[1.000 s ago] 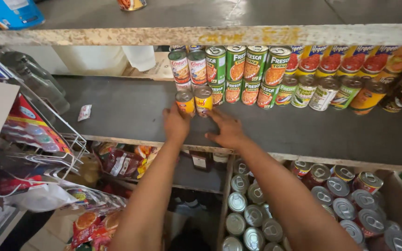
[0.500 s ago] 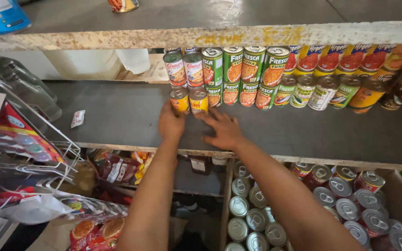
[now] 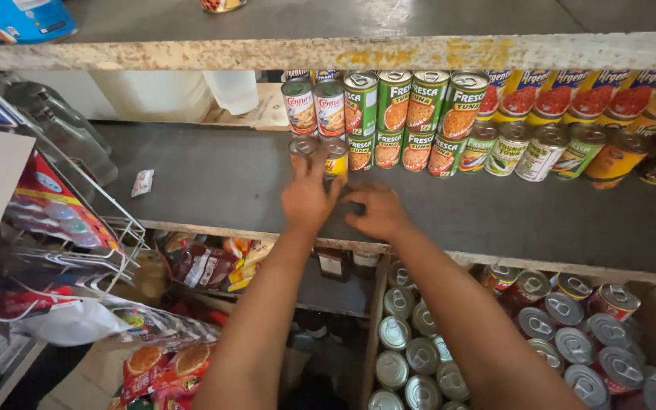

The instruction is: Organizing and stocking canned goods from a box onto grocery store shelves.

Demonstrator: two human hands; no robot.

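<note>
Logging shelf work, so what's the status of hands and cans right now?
Left hand on two small cans at the shelf's can row. Right hand flat on the shelf, empty. Green-labelled cans stacked close to the right.

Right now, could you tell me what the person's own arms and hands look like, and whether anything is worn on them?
Both arms are bare up to the frame's lower edge: no sleeves in view. The left hand and right hand wear no gloves, and no watch, bracelet or ring can be seen on the wrists or fingers. No markings show on either forearm. The arms look slender, and the fingernails are too small to judge.
</note>
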